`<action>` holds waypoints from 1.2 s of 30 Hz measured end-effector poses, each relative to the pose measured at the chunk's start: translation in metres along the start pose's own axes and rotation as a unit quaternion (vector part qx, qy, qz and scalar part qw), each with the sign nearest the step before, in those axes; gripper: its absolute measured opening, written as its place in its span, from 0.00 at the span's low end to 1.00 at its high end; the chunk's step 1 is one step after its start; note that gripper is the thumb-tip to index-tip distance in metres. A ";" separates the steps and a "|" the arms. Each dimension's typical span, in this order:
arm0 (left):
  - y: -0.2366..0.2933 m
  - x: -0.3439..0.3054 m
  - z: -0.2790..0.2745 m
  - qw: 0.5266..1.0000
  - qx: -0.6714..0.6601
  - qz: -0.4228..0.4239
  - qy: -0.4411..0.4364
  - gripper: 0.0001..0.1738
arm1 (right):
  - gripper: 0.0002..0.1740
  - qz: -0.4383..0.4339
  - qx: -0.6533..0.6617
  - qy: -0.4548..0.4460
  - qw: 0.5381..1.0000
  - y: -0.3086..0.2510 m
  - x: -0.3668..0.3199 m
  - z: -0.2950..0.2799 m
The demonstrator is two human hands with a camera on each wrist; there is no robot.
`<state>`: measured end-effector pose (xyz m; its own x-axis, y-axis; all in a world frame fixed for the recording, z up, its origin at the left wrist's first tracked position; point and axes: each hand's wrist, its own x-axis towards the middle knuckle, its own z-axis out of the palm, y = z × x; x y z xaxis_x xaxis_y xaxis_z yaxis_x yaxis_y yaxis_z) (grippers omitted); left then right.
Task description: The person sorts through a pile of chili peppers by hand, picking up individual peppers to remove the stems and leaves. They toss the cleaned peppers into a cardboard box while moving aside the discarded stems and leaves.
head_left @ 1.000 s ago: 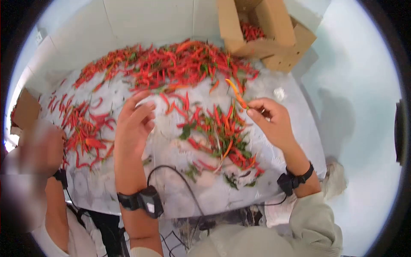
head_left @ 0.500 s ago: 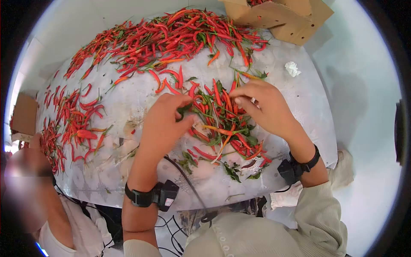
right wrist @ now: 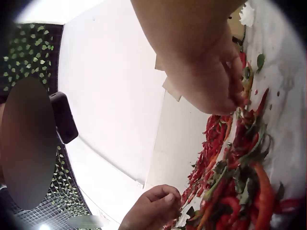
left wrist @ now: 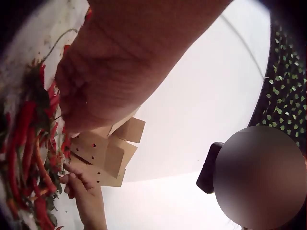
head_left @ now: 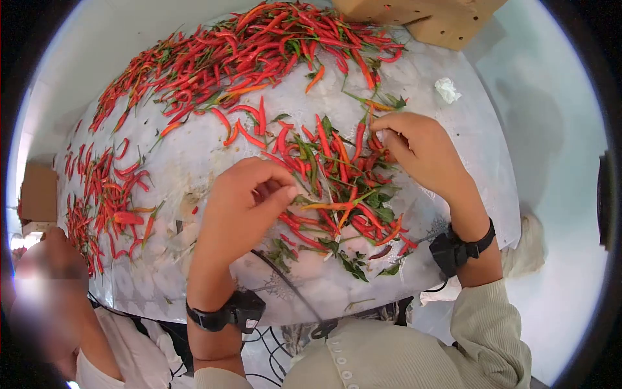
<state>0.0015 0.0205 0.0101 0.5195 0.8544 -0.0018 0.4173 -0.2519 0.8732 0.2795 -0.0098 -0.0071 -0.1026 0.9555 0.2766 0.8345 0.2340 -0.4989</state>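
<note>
My right hand (head_left: 414,146) is at the far right part of the near chili pile (head_left: 337,155), thumb and forefinger pinching a slim red chili (head_left: 371,119) that mostly hides behind the fingertips. My left hand (head_left: 245,204) hovers at the pile's left side, fingers curled and thumb tip close to the forefinger. Right by those fingertips are a green leaf (head_left: 302,200) and an orange chili (head_left: 330,206); I cannot tell whether the left hand pinches anything. The near pile mixes red and orange chilies with green stems and leaves.
A large chili heap (head_left: 259,52) spreads along the table's back, a smaller red pile (head_left: 110,194) at left. Cardboard boxes stand back right (head_left: 447,23) and far left (head_left: 39,194). Crumpled white paper (head_left: 447,91) lies at right. A black cable (head_left: 285,279) crosses the front; another person sits at left.
My right hand held up an orange chili, then came down to the near pile. The orange chili now lies by a leaf behind it. My left hand lowered to the pile's left side.
</note>
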 end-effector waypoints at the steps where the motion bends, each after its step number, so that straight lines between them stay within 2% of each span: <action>1: 0.000 0.000 0.000 1.000 -0.003 -0.012 0.004 0.05 | 0.09 0.010 -0.006 -0.001 1.000 0.002 0.000 -0.002; 4: -0.003 0.002 -0.002 0.999 0.000 -0.036 0.022 0.07 | 0.10 -0.063 -0.084 0.051 0.993 0.011 0.006 0.002; 7: -0.005 0.001 -0.004 0.997 0.068 -0.021 0.035 0.09 | 0.11 -0.144 -0.096 0.127 0.977 0.019 0.018 0.019; 9: -0.007 0.000 -0.006 0.988 0.148 0.016 0.046 0.12 | 0.11 -0.135 -0.122 0.112 0.977 0.024 0.014 0.023; 12: -0.007 -0.002 -0.006 0.986 0.166 -0.007 0.023 0.14 | 0.10 -0.125 -0.118 0.083 0.981 0.025 0.011 0.016; 19: -0.009 0.000 -0.001 0.988 0.156 0.006 -0.011 0.12 | 0.09 -0.132 -0.081 0.062 0.986 0.021 0.007 0.006; 25: 0.002 0.001 -0.002 0.996 0.085 0.004 0.006 0.09 | 0.10 -0.118 0.025 0.114 0.986 0.010 0.007 -0.013; 28: 0.003 0.000 0.001 0.999 0.039 0.010 0.025 0.08 | 0.10 -0.080 0.056 0.141 0.985 0.006 0.004 -0.019; 29: 0.001 0.001 0.002 0.998 0.026 0.029 0.039 0.08 | 0.10 -0.043 0.120 0.130 0.983 0.002 0.004 -0.021; 31: -0.003 0.002 0.001 0.994 0.027 0.082 0.070 0.08 | 0.09 0.031 0.249 0.104 0.962 -0.007 0.002 -0.023; 33: -0.006 0.004 -0.001 0.982 0.055 0.150 0.103 0.09 | 0.08 0.016 0.296 0.135 0.945 -0.007 0.003 -0.015; 34: -0.006 0.003 -0.001 0.984 0.021 0.137 0.107 0.09 | 0.08 0.009 0.320 0.150 0.935 -0.007 0.002 -0.011; 36: -0.003 0.000 0.002 0.986 -0.047 0.110 0.115 0.09 | 0.09 0.043 0.386 0.119 0.914 -0.012 0.000 -0.009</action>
<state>0.0016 0.0206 0.0063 0.4018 0.8670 0.2946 0.2369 -0.4092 0.8812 0.2741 -0.0145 0.0066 0.1426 0.9315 0.3346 0.1932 0.3054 -0.9324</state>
